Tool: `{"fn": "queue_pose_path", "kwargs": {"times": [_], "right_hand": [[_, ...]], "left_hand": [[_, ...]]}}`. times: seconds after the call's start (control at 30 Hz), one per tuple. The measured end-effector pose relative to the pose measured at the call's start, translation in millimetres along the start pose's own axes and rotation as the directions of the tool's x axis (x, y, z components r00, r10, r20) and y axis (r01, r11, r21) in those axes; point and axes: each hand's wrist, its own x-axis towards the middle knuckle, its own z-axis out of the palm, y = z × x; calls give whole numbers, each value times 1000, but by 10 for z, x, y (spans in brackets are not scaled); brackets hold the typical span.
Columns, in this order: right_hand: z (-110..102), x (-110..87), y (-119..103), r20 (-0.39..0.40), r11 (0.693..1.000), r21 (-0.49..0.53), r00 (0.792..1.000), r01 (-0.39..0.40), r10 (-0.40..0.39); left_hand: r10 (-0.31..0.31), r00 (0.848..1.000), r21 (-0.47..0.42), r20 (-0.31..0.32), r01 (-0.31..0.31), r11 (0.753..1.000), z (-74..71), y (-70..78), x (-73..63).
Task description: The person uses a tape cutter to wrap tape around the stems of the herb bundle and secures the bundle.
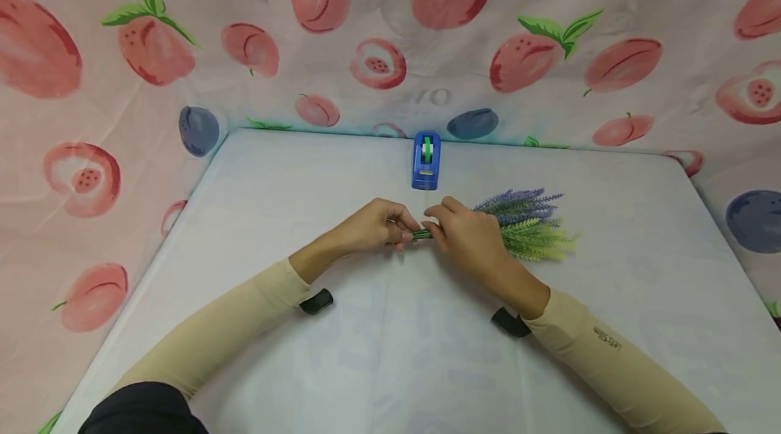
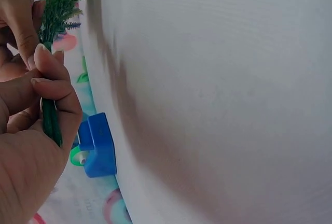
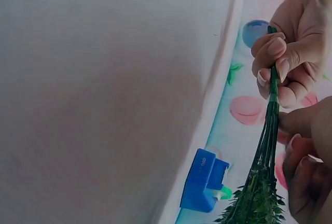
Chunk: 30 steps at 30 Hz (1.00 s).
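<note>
A bunch of artificial flowers (image 1: pixel 531 225), purple and yellow-green, lies sideways with its heads to the right. My left hand (image 1: pixel 381 225) pinches the green stems (image 3: pixel 272 84) near their lower ends, thumb against fingers. My right hand (image 1: pixel 470 234) is just right of it, curled over the stems below the flower heads, with thumb and fingertips at them. In the right wrist view, a paler, shiny band circles the stems between the two hands. The left wrist view has the fingertips of both hands almost meeting at the stems. Part of the bunch is hidden behind my right hand.
A blue tape dispenser (image 1: pixel 426 161) with a green-cored roll stands beyond the hands, near the far edge of the white table (image 1: pixel 293 176). Fruit-print cloth (image 1: pixel 378 7) hangs behind and along the sides. Black straps show under both wrists.
</note>
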Motion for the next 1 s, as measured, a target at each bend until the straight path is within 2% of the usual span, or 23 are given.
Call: {"fn": "queue_pose_path", "kwargs": {"times": [0.1, 0.2, 0.33, 0.47, 0.6, 0.7, 1.0], "right_hand": [[-8, 5, 26, -18, 1000, 12, 999, 29, -29], [-41, 12, 77, 15, 995, 38, 995, 94, -95], [-95, 7, 150, 84, 981, 44, 977, 191, -194], [-96, -6, 179, 77, 968, 4, 965, 250, -250], [-78, -9, 179, 11, 961, -71, 964, 267, -267], [-84, -9, 183, -5, 957, -113, 963, 268, -270], [-128, -17, 209, 97, 962, -123, 968, 244, -233]], "left_hand": [[2, 1000, -8, 3, -2, 1000, -2, 10, 8], [2, 1000, -15, 2, -2, 1000, -2, 25, 9], [-6, 1000, -18, 3, 6, 1000, -2, 33, 7], [-13, 1000, -27, 2, 13, 1000, -5, 25, 8], [-3, 1000, -35, 10, 4, 999, -7, 21, 16], [3, 1000, -39, 20, -2, 999, -7, 19, 24], [-9, 1000, -27, 25, 10, 1000, -8, 15, 32]]}}
